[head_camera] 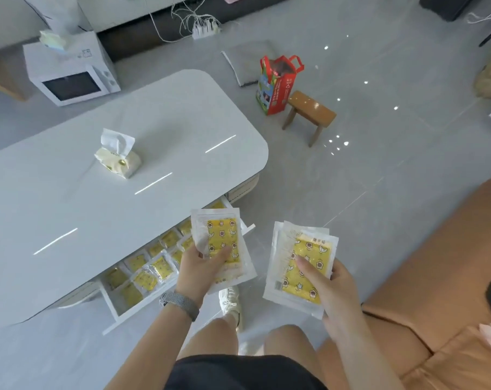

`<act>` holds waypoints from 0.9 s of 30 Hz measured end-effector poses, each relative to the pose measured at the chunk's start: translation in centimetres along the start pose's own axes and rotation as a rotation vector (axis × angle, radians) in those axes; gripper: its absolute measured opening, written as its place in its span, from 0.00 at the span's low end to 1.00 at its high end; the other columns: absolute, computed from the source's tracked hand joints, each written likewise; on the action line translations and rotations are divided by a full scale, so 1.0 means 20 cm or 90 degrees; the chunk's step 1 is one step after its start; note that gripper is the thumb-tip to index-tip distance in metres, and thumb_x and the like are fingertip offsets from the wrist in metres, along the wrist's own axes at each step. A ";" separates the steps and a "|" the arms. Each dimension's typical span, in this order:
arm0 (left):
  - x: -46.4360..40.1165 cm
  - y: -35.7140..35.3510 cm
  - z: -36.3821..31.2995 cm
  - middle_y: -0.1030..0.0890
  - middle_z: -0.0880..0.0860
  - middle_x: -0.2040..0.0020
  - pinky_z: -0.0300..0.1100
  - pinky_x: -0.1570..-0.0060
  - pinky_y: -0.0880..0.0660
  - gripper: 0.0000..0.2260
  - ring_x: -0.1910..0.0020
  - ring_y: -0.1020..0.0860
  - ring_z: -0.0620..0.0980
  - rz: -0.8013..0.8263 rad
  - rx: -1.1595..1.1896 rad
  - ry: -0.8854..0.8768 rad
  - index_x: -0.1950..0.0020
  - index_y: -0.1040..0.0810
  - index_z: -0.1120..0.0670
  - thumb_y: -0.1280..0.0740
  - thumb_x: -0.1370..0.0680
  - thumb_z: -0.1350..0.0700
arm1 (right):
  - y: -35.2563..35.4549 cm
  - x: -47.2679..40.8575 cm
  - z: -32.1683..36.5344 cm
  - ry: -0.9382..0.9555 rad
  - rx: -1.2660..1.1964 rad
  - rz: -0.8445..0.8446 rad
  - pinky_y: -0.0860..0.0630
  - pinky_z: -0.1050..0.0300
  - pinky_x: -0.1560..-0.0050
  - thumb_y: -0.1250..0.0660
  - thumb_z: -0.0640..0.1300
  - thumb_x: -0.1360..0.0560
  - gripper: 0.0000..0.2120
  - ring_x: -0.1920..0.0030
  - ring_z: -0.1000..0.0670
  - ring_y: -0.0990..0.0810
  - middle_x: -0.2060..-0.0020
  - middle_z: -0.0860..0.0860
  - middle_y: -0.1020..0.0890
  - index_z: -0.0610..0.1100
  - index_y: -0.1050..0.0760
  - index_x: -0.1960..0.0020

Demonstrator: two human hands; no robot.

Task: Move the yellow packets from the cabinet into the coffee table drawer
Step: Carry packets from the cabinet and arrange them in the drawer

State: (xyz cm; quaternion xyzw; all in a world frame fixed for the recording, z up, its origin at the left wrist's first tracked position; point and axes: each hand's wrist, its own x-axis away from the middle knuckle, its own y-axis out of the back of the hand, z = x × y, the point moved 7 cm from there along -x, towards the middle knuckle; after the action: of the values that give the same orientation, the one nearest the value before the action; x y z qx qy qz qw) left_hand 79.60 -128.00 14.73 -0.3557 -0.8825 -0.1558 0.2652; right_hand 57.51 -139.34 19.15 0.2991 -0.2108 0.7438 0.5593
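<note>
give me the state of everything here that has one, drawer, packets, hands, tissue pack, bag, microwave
coffee table drawer: pulled open, yellow packets lying inside
left hand: grips a yellow packet above the drawer
right hand: grips a stack of yellow packets
tissue pack: opened, a tissue sticking up
red bag: upright, top open
microwave: door closed

Packets [154,274] in open drawer [179,298] under coffee table [70,209], tissue pack [117,159] on top, stool [312,109] behind

Glossy white table top [70,192]; clear plastic yellow packets [300,266]; wooden stool [312,108]
</note>
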 end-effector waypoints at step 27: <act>-1.46 -0.01 1.22 0.25 0.60 0.64 0.50 0.60 0.28 0.30 0.64 0.27 0.51 -0.335 -0.043 -0.088 0.53 0.26 0.66 0.45 0.20 0.38 | -0.81 -2.12 -0.86 0.089 0.248 0.357 0.17 0.51 0.56 0.23 0.40 0.32 0.11 0.57 0.49 0.14 0.59 0.50 0.13 0.45 0.20 0.51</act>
State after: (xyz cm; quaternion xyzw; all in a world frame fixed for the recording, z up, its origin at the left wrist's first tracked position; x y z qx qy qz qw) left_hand 88.54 -132.83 -21.96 -0.1328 -0.9549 -0.2238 0.1431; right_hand 77.79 -153.42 -22.62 0.2787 -0.1001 0.9135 0.2788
